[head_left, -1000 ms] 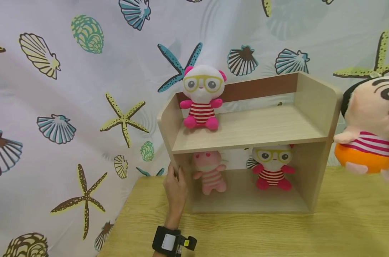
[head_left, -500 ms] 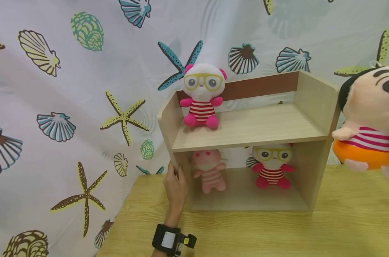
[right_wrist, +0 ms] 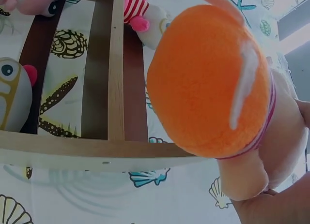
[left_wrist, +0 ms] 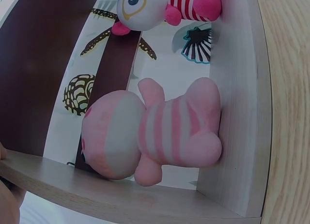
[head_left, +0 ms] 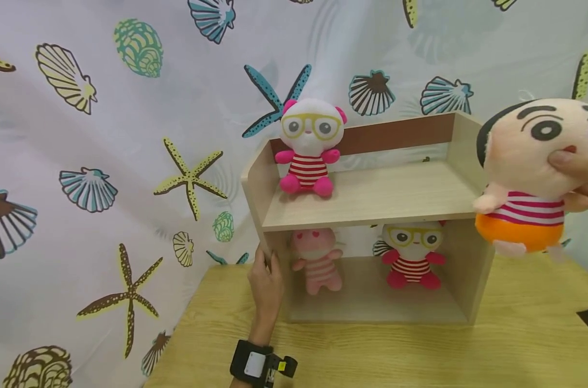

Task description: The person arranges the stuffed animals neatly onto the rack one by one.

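Note:
My left hand (head_left: 266, 283) grips the left side panel of a two-tier wooden shelf (head_left: 371, 207). In the left wrist view only a bit of that hand (left_wrist: 7, 202) shows at the panel's edge. Held up by its head, a black-haired plush doll (head_left: 533, 210) in a striped top and orange shorts hangs at the shelf's upper right. My right hand (head_left: 585, 175) holds it, thumb across the face, the other fingers mostly hidden. From the right wrist, the doll's orange bottom (right_wrist: 208, 83) fills the view, overlapping the top tier.
A panda plush with yellow glasses (head_left: 308, 145) sits on the top tier's left. Below are a pink striped plush (head_left: 319, 264) at left and another panda plush (head_left: 414, 258) at right. The shelf stands on a wooden table (head_left: 371, 355) before a seashell-print curtain (head_left: 129, 118).
The plush doll has moved left with my right hand, from the frame's right edge to overlap the shelf's right panel. My left hand keeps its grip on the shelf.

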The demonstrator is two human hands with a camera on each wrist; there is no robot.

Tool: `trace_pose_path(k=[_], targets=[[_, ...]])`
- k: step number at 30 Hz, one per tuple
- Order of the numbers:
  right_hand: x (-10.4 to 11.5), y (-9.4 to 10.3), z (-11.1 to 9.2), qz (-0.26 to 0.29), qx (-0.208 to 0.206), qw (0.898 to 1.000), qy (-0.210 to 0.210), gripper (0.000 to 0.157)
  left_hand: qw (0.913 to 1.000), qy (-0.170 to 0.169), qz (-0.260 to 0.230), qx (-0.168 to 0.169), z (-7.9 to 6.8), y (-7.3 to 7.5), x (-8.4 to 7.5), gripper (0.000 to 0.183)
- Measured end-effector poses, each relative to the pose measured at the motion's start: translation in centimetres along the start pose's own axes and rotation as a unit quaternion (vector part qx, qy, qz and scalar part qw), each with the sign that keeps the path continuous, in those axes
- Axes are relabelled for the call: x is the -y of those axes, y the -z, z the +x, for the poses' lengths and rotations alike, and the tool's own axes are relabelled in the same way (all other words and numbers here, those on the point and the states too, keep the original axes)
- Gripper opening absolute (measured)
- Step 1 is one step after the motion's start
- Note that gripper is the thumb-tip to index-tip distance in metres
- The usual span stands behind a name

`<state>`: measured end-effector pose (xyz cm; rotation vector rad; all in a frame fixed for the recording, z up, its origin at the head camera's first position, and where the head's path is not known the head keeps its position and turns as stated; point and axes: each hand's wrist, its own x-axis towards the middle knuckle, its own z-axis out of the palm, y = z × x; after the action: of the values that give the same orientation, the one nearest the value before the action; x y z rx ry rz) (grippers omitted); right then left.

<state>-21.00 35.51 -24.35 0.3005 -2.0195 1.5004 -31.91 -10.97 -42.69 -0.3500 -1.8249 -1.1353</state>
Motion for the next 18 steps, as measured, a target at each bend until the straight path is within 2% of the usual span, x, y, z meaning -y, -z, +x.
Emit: trace_pose_path(k=[1, 4, 7, 12, 18], targets=[[0.2, -0.4, -0.1, -0.032, -0.011, 0.999, 0.008, 0.046, 1.0, -0.002, 0.002, 0.0, 0.0, 0.0, 0.0, 0.031], [0.6, -1.4, -0.4, -0.043, -0.032, 0.998, 0.021, 0.052, 1.0, -0.003, 0.003, -0.001, 0.1, -0.1, 0.0, 0.03], [1.4, -2.4, -0.5, -0.055, -0.05, 0.997, 0.006, 0.052, 1.0, -0.003, 0.004, -0.003, 0.2, -0.1, 0.1, 0.03], [2.1, -3.5, -0.6, -0.063, -0.05, 0.997, -0.013, 0.05, 1.0, 0.001, -0.001, 0.0, 0.0, -0.1, 0.2, 0.03], [2.6, -4.3, -0.2, -0.055, -0.055, 0.997, 0.006, 0.052, 1.0, 0.007, -0.005, 0.003, 0.1, 0.0, 0.1, 0.031]])
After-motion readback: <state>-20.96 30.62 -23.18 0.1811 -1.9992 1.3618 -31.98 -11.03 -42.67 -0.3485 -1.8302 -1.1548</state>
